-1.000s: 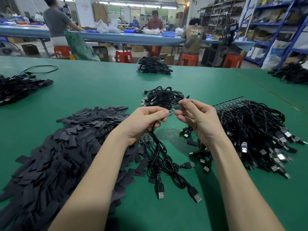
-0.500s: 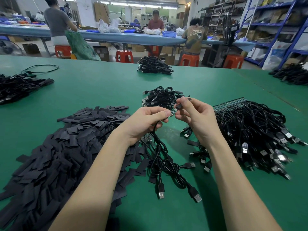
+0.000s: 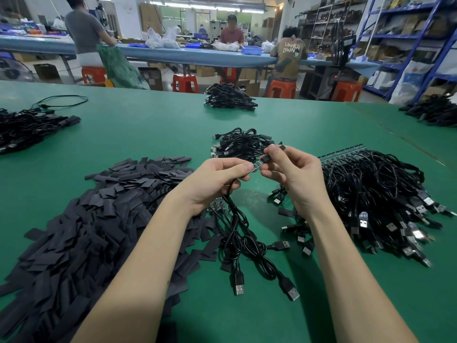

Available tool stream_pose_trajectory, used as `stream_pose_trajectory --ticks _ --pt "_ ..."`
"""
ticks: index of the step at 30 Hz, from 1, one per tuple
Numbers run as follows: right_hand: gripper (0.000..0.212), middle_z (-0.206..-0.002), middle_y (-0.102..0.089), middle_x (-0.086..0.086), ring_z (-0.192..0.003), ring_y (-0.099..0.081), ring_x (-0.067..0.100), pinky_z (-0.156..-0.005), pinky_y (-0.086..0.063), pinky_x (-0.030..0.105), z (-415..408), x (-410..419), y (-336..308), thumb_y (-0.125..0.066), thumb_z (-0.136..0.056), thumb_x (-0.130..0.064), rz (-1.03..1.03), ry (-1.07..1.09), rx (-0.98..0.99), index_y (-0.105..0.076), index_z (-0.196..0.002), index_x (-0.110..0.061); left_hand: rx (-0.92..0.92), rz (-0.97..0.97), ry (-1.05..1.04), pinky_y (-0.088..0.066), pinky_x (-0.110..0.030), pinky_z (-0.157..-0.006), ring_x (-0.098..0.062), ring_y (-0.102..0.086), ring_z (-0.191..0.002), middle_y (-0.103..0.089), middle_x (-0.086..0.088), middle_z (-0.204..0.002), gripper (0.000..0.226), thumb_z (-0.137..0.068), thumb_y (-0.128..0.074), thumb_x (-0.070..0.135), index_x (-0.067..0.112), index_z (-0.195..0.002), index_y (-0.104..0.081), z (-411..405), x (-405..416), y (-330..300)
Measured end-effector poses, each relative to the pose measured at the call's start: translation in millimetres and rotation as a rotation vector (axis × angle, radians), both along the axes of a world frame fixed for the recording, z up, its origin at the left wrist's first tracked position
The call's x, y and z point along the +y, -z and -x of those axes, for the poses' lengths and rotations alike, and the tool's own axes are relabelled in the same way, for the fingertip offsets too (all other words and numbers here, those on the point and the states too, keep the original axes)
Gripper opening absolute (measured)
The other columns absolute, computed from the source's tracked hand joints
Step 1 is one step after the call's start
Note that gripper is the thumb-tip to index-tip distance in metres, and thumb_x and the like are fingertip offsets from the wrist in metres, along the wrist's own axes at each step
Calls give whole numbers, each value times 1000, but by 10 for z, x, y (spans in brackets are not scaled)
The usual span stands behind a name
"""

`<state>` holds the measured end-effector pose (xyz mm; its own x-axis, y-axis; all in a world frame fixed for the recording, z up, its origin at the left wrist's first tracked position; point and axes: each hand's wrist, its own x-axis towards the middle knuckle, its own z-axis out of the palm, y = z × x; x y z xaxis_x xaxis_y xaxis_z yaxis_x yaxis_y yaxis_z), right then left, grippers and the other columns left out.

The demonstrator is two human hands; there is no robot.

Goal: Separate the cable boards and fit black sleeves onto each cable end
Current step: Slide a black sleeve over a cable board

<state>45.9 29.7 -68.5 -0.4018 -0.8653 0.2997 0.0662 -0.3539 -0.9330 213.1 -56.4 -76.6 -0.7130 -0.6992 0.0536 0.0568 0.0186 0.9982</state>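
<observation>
Black sleeve (image 3: 267, 158), light and floppy, is being pinched by the right hand (image 3: 294, 174) at centre; left hand (image 3: 217, 180) is pinching the stiff little board (image 3: 256, 165) by its edges. Spare sleeves (image 3: 94, 219) are lying at 8 o'clock.

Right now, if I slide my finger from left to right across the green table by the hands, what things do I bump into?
Heap of flat black sleeves → left hand → small green circuit board → right hand → big tangle of black USB cables.
</observation>
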Motion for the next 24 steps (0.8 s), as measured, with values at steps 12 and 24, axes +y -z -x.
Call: stream_pose_trajectory --ticks 12,24 --pt "6 -84 -76 11 -78 -72 18 -71 -60 28 -20 -3 49 -73 -92 -13 55 5 30 -77 -91 -8 -9 25 -12 -35 -11 -50 -3 -48 -55 -65 9 -74 9 -93 -71 29 25 -87 -78 -5 8 3" --pt "24 -83 -73 1 -65 -62 8 -59 -54 17 40 65 37 -79 -71 -34 -133 -218 -102 -80 -86 -16 51 40 33 -36 -19 -57 -10 -48 -61 -69 1 -75 14 -77 -82 33 29 -88 -74 -46 5 -12"
